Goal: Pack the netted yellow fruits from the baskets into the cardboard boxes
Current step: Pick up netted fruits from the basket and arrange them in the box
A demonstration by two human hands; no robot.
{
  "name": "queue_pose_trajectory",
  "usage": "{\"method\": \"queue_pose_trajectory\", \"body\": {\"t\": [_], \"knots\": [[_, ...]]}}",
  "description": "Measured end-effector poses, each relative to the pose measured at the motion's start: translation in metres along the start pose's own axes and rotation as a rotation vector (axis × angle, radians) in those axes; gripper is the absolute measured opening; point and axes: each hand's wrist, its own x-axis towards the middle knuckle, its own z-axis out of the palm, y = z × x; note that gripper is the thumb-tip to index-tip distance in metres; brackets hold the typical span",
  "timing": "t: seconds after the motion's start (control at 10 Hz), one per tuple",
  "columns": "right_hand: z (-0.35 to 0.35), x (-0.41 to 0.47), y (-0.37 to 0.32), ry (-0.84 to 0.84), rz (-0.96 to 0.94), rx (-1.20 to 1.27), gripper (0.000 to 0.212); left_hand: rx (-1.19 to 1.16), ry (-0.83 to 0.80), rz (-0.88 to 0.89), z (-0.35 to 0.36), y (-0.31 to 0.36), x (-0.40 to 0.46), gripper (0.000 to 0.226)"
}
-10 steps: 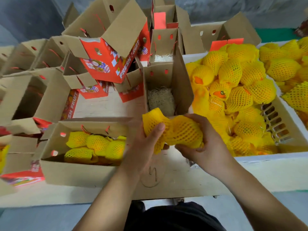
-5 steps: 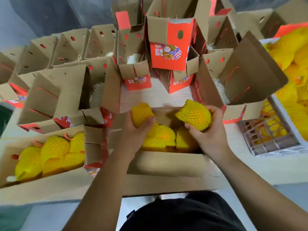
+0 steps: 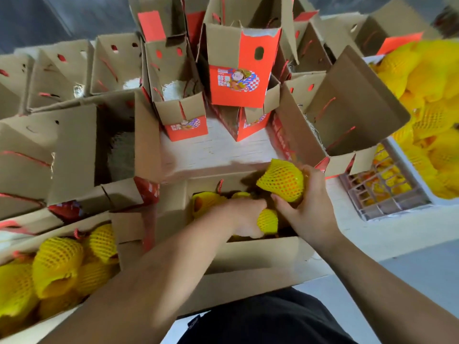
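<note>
Left hand (image 3: 248,217) has dropped into the box (image 3: 248,254), fingers hidden among three fruits; right hand (image 3: 308,207) still grips one fruit (image 3: 282,181)

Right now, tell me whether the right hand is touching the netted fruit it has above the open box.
Touching. The head view shows the right hand with its fingers curled round the netted fruit, holding it above the open box.

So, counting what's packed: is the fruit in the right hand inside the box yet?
Not yet. The right hand holds the netted fruit above the open box; other fruits lie inside.
</note>
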Motion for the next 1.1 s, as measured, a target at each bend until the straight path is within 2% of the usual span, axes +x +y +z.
{"method": "queue_pose_trajectory", "body": {"t": [0.1, 0.2, 0.3, 0.4, 0.5, 0.7, 0.9, 1.0, 1.1], "knots": [[0.002, 0.000, 0.001, -0.031, -0.006, -0.077, 0.071, 0.308, 0.016, -0.046, 0.009, -0.007, 0.006, 0.068], [0.001, 0.000, 0.000, -0.040, 0.029, -0.114, 0.071, 0.067, -0.122, -0.037, 0.000, -0.016, -0.003, 0.075], [0.002, -0.003, -0.001, -0.043, 0.060, -0.123, 0.072, -0.178, -0.209, 0.182, -0.002, -0.031, -0.010, 0.070], [0.002, -0.003, -0.001, -0.053, 0.049, -0.143, 0.074, 0.466, -0.055, 0.155, 0.032, -0.040, -0.007, 0.066], [0.003, -0.004, 0.000, -0.057, 0.040, -0.155, 0.074, 0.255, 0.111, -0.041, 0.025, -0.035, -0.015, 0.066], [0.004, -0.002, 0.003, -0.059, 0.042, -0.181, 0.074, 0.311, 0.159, -0.136, 0.024, -0.047, -0.031, 0.081], [0.004, -0.003, 0.002, -0.049, 0.066, -0.144, 0.074, 0.455, -0.057, -0.179, -0.002, -0.055, -0.040, 0.059], [0.002, -0.003, 0.002, 0.029, 0.095, 0.017, 0.073, 0.313, -0.004, -0.160, -0.016, -0.040, -0.034, 0.052], [0.001, -0.001, 0.003, 0.129, 0.107, 0.109, 0.072, 0.139, 0.202, 0.035, -0.017, -0.011, -0.011, 0.027]]}}
